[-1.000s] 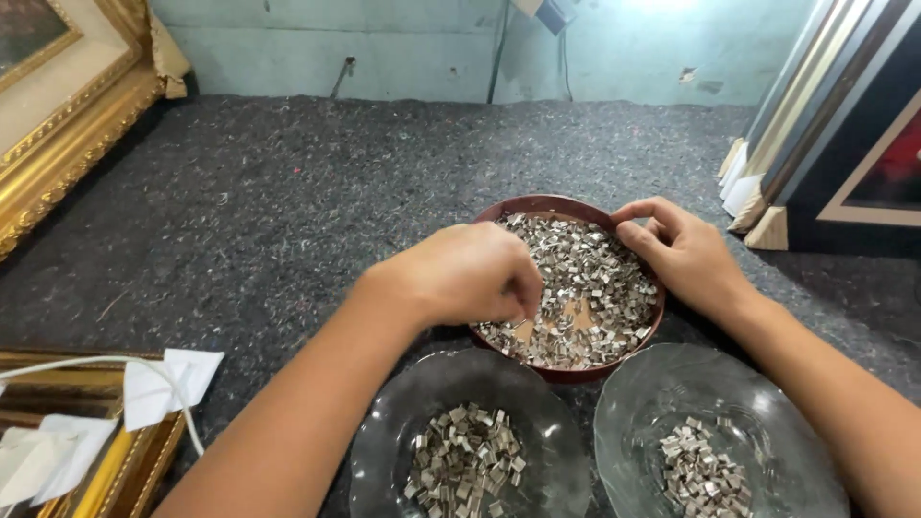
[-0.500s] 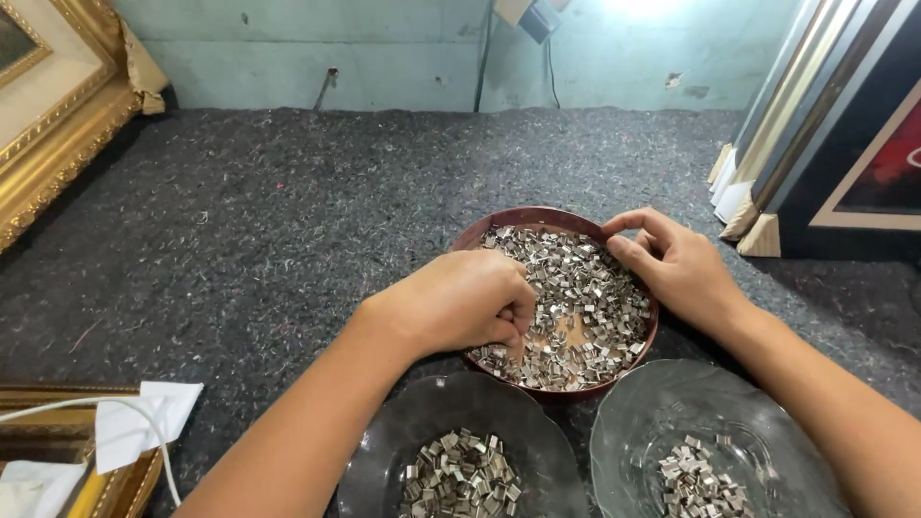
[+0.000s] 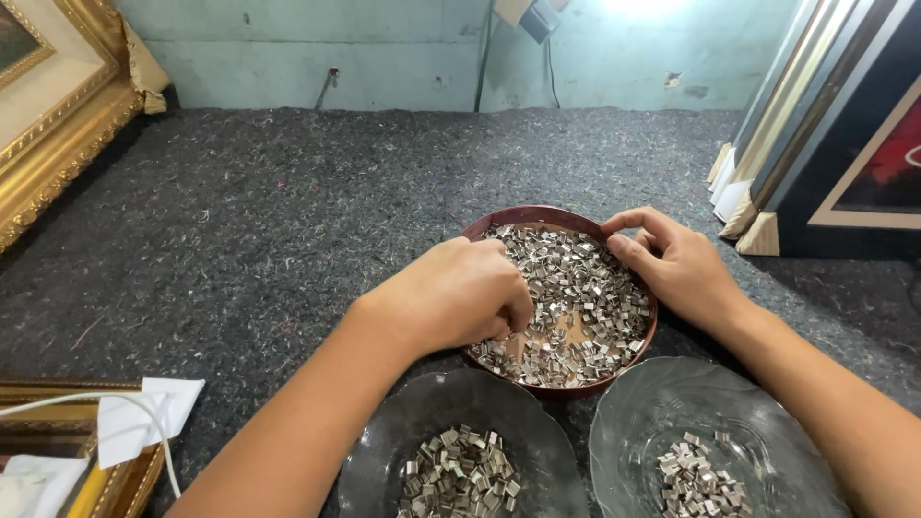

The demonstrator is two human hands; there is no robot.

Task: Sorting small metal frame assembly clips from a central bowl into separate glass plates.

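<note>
**Hands at the brown bowl of metal pieces**

Brown bowl (image 3: 559, 217) sits on the grey felt-covered desk (image 3: 288, 211), filled with small silver metal pieces (image 3: 585, 288); a bare patch of the bowl floor shows near the middle.

Left hand (image 3: 456, 293) reaches into the bowl from the near-left rim, knuckles up, fingers curled down into the pieces. Grip drawn together at the fingertips; whether a piece sits between them cannot be told.

Right hand (image 3: 676, 264) rests against the far-right rim, thumb and forefinger pinched at the edge, holding the bowl.

Two clear glass dishes stand just in front of the bowl: left dish (image 3: 384, 451) and right dish (image 3: 624, 441), each with a small heap of the same pieces.

Gilt picture frame (image 3: 58, 144) leans at far left; stacked frames (image 3: 825, 125) at right.
</note>
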